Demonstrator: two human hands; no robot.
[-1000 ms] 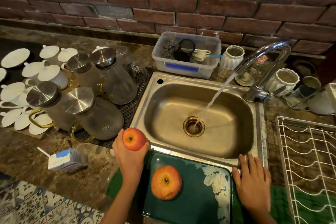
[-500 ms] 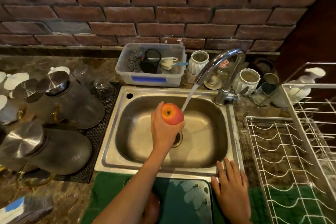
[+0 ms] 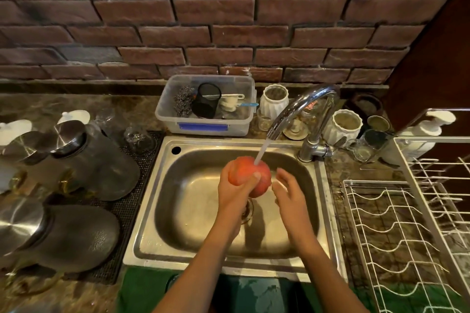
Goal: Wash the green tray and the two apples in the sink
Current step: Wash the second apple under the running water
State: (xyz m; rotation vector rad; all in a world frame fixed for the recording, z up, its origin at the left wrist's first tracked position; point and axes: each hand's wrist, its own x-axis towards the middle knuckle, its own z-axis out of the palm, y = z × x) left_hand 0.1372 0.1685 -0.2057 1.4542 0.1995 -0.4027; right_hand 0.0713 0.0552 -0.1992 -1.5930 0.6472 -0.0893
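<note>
A red-orange apple [image 3: 254, 173] is held over the steel sink [image 3: 178, 211], directly under the stream running from the curved tap [image 3: 305, 107]. My left hand [image 3: 235, 193] grips it from the left and below. Beside the apple on its right, my right hand [image 3: 290, 190] has its fingers spread; whether it touches the fruit is unclear. The green tray [image 3: 254, 295] lies on a green cloth at the sink's front edge, mostly hidden by my arms. The second apple is out of sight.
Dark glass jugs with steel lids [image 3: 96, 160] stand on a black mat to the left. Behind the sink stands a plastic tub of scrubbers [image 3: 206, 109], with white jars [image 3: 346, 127] near it. A white wire dish rack [image 3: 407, 236] fills the right side.
My left hand carried the apple from the tray into the sink and under the water. My right hand left the sink's front edge and came up beside the apple.
</note>
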